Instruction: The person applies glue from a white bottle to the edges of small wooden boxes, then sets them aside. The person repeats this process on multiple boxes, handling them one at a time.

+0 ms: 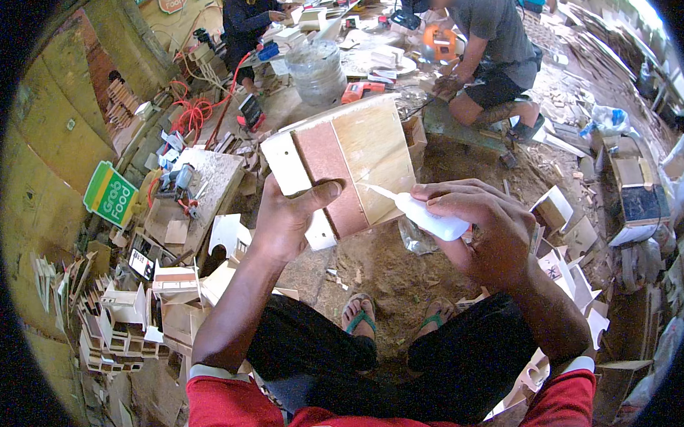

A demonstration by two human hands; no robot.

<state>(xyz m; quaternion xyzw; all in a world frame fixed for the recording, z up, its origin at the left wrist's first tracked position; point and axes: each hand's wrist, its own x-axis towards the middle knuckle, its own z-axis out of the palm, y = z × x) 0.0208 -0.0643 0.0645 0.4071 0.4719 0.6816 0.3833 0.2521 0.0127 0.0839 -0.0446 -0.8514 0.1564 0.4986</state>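
Observation:
In front of me I hold up a wooden box [377, 155] with a plain plywood panel, a reddish-brown strip [326, 155] and a white end piece with small holes. My left hand [285, 216] grips its left side, the thumb lying across the reddish strip. A white squeeze bottle [434, 215] with a long thin nozzle is closed in my right hand [487, 226]. The bottle is tilted, its nozzle tip at the plywood panel near the seam with the strip. Whether anything flows from the tip, I cannot tell.
Partly built wooden boxes [175, 279] are piled at my left, near a low worktable [218, 173] with tools. A large clear tub [315, 70] and orange hose [194, 113] lie ahead. Two people [494, 31] work beyond. More wooden pieces [559, 208] lie at my right.

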